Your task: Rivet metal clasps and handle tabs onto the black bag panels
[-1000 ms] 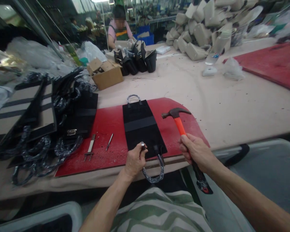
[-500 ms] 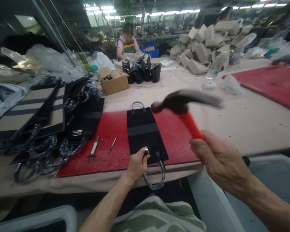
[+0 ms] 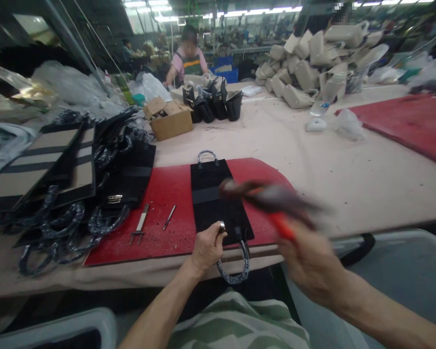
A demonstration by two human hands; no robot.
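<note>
My right hand is closed round the red handle of a claw hammer, whose head is smeared by motion above the right part of the red mat. On the mat lies a black bag panel with a plastic-wrapped handle at each end. My left hand is closed round a short metal punch, held upright on the panel's near end. Only the punch's round top shows; its tip is hidden by my fingers. Beside my left hand, the near handle hangs over the table's edge.
Left of the panel lie a thin metal rod and a pronged tool. Stacked bag panels with wrapped handles fill the left. Behind are a cardboard box, black bags, beige bags and a person.
The hammer has come down and a little left with my right hand, nearer the punch. My left hand keeps the punch in the same spot on the panel.
</note>
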